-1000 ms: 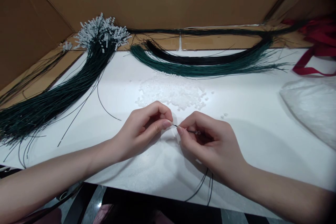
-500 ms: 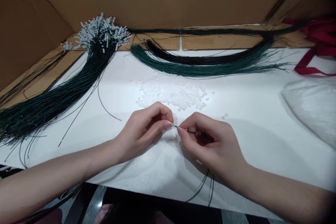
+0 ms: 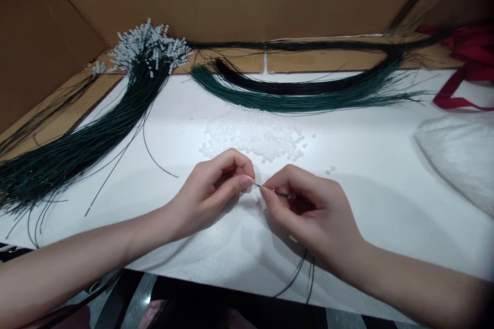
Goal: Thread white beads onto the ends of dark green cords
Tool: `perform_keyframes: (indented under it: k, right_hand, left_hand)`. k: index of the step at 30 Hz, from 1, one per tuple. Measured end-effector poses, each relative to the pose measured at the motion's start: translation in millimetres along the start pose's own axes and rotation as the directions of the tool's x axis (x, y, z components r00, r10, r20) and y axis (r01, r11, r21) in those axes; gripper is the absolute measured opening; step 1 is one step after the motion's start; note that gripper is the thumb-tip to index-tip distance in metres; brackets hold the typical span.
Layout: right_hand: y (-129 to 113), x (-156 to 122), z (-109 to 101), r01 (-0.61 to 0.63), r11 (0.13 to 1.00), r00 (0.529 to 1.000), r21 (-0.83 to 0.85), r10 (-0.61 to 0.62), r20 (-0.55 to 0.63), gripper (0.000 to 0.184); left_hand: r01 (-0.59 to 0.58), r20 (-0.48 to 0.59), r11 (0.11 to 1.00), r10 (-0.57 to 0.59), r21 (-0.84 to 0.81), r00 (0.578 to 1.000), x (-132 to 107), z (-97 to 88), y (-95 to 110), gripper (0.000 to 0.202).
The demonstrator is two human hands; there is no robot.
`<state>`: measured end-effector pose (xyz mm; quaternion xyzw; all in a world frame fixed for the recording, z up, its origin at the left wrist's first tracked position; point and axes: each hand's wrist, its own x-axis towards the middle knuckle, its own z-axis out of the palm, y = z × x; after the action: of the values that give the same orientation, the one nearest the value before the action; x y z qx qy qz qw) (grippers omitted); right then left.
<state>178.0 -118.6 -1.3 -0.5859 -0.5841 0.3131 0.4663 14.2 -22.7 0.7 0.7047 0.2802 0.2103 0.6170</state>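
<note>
While the left hand (image 3: 214, 182) pinches at one end of a dark wire (image 3: 281, 194), thumb and forefinger closed, the right hand (image 3: 314, 200) nips the same wire just to the right, its other fingers curled loosely; a short length shows between the two pinches. Whether a bead also sits in the left pinch, cannot tell. Small pale bits (image 3: 292, 196) show on the wire inside the right hand's curl. Dark strands (image 3: 301, 270) run out beneath that hand to the near edge of the white surface (image 3: 366, 200). Just beyond the fingers, a heap of translucent beads (image 3: 254, 133), a few strays to its right. Farther off, a green bundle (image 3: 278, 103) and a black bundle (image 3: 293, 87) lie curved side by side. Left: a thick dark-green sheaf (image 3: 119, 113), white-tipped at its far end. Right: a clear plastic bag (image 3: 459, 154), with red ribbon (image 3: 450, 95) beyond. Cardboard walls (image 3: 247, 0) close the far side.
</note>
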Motion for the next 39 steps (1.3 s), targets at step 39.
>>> perform_keyframes:
  k: [39]
  right_hand:
    - [0.4, -0.4, -1.8, 0.021, 1.000, 1.000, 0.014, -0.021, -0.009, 0.015]
  left_hand:
    - [-0.029, 0.062, 0.995, 0.035, -0.097, 0.997, 0.6, -3.2, -0.4, 0.009]
